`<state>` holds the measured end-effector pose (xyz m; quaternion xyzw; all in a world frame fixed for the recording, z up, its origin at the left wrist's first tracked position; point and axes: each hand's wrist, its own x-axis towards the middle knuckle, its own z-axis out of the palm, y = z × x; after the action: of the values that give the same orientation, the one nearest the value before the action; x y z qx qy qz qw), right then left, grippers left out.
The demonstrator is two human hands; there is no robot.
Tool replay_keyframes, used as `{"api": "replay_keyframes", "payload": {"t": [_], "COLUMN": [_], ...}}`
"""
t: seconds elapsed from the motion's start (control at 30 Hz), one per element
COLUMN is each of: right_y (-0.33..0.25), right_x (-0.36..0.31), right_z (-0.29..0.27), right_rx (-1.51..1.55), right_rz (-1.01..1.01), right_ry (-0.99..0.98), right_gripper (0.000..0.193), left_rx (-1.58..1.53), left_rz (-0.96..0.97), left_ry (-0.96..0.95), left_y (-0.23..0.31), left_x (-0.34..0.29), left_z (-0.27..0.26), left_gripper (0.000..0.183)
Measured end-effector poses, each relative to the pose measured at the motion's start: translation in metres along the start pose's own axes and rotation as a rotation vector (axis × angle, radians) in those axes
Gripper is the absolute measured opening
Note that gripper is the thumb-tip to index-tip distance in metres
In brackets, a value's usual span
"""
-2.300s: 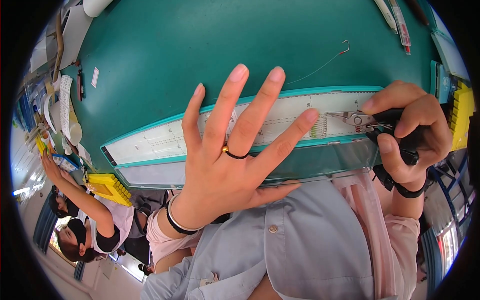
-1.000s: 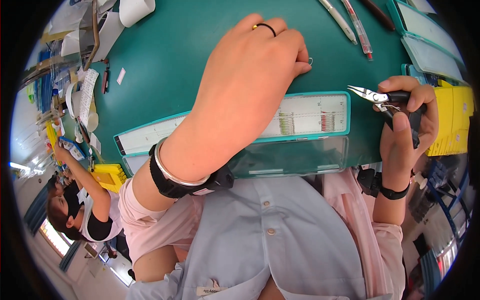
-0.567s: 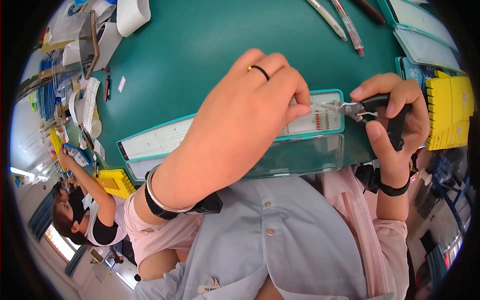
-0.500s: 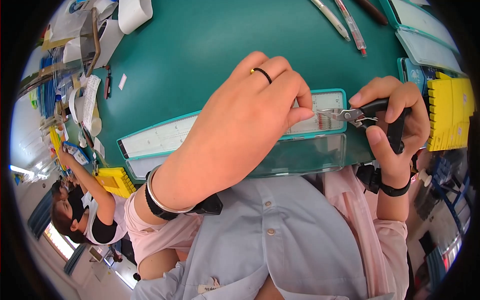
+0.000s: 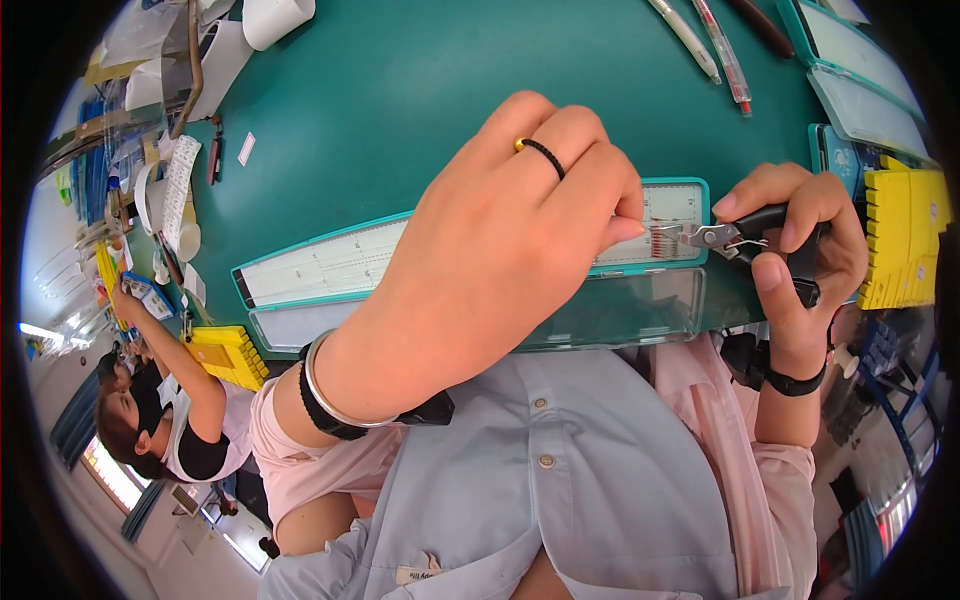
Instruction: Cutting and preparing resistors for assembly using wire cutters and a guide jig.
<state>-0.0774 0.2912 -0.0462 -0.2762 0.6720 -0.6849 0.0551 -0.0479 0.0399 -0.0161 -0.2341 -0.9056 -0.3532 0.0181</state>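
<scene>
A long, shallow case [image 5: 330, 276] with a teal rim and white ruled lining lies open in front of me, its clear lid [image 5: 640, 305] folded toward me. Near its right end sits a row of several small red-wrapped pieces with fine wire-like ends [image 5: 664, 241]. My left hand [image 5: 520, 230] arches over the case, thumb and forefinger pinched beside that row; whatever is between the fingertips is too small to make out. Around the black handles of small metal pliers [image 5: 716, 236] my right hand [image 5: 805, 240] is closed. The plier tips point left, over the row.
Pens [image 5: 722, 55] lie at the far right, near another open teal-rimmed case [image 5: 865, 105]. Yellow toothed blocks [image 5: 900, 235] stand at the right edge. Paper rolls and plastic bags [image 5: 195, 75] crowd the far left. Another person's arm [image 5: 175, 345] reaches in at left.
The plier tips have drawn slightly rightward, away from my left fingertips. My left hand stays pinched over the case. The whole view has shifted a little.
</scene>
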Motion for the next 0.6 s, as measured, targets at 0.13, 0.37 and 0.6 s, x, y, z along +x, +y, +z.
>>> {"api": "replay_keyframes", "payload": {"t": [0.13, 0.37, 0.6], "right_y": [-0.001, -0.007, -0.009], "right_x": [0.0, -0.005, 0.003], "right_z": [0.0, -0.005, -0.024], "right_rx": [-0.005, 0.005, -0.216], "right_rz": [0.015, 0.086, 0.101], "right_ry": [0.013, 0.095, -0.097], "right_gripper": [0.027, 0.026, 0.031], "left_rx": [0.046, 0.077, 0.251], "left_rz": [0.029, 0.013, 0.037], "left_ry": [0.074, 0.02, -0.307], "left_y": [0.0, 0.017, 0.019], "left_x": [0.0, -0.013, -0.045], "left_z": [0.003, -0.004, 0.011], "left_gripper": [0.023, 0.058, 0.096]}}
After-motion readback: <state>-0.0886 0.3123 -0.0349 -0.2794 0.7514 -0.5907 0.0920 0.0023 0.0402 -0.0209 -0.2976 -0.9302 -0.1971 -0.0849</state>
